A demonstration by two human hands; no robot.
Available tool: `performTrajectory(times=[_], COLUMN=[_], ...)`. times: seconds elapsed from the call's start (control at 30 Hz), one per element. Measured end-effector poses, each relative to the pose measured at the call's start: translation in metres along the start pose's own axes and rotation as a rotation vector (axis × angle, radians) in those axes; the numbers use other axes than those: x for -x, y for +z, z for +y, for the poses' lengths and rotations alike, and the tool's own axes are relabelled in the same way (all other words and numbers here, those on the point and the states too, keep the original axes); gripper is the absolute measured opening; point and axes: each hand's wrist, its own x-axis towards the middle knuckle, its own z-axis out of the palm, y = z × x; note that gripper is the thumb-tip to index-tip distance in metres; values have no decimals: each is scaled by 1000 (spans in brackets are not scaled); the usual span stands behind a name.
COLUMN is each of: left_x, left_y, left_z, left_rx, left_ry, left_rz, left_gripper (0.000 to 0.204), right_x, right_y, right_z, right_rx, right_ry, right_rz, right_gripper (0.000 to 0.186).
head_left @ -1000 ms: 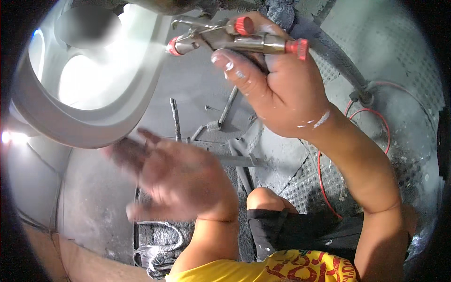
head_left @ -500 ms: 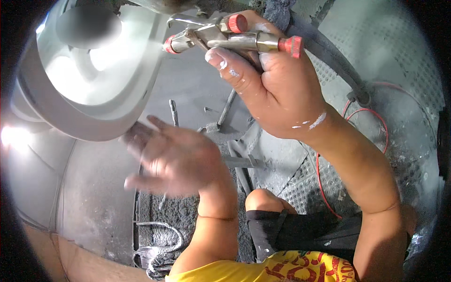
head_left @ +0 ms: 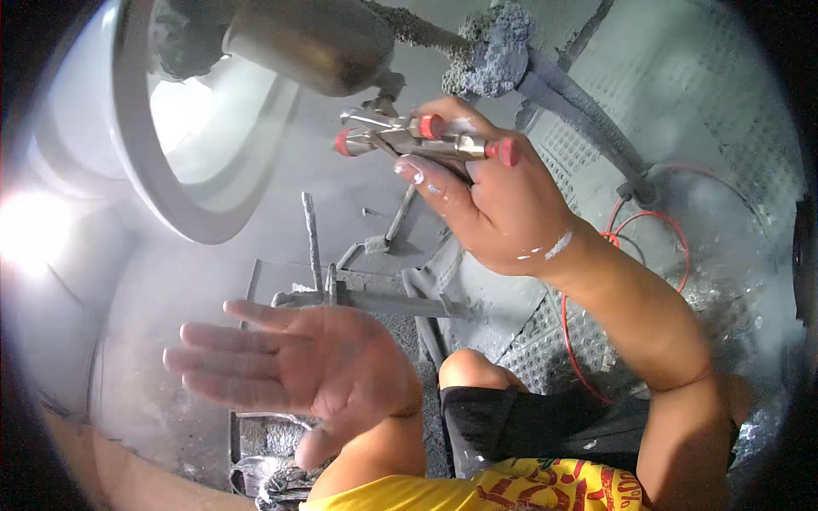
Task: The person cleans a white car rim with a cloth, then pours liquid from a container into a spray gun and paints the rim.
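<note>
A metal spray gun (head_left: 405,138) with red knobs is gripped in my right hand (head_left: 515,209), fingers wrapped round its handle. A round metal cup (head_left: 319,43) joins the top of the gun. The gun's nozzle points left toward a white bowl-shaped piece with a wide oval rim (head_left: 217,223); a gap lies between them. My left hand (head_left: 319,362) is below the bowl, apart from it, palm up with fingers stretched out and nothing in it. Whitish powder coats that palm, and white flecks mark my right thumb and wrist.
A dust-crusted grey hose (head_left: 588,115) runs at the upper right. A thin red hose (head_left: 682,238) loops over the perforated floor plates (head_left: 750,162). Crusted metal bars (head_left: 392,302) stand beyond my left hand. A bright lamp (head_left: 34,230) glows at the left.
My left hand has come away from the bowl's rim, down and left, turning palm up. The spray gun has moved down and slightly right, bringing its cup into view. The bowl appears turned.
</note>
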Motion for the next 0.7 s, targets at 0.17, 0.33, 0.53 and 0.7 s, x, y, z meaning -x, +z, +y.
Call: performTrajectory(times=[0.17,0.33,0.53,0.7], left_x=[-6,-3,-63,-83], left_y=[-52,-75,-16,40], left_z=[-51,-89,-26,-17], left_rx=[-448,-536,-896,-802], left_ry=[-133,-55,96,88], left_rz=[-99,41,-576,-529], left_gripper=[95,95,80,55], right_x=[4,21,-10,-32], right_y=[-3,-4,-32,-91], right_z=[-10,-10,-14,-46], right_rx=[72,104,226,600], right_ry=[86,225,373,310], right_rz=[28,53,409,328], right_gripper=[28,29,23,25])
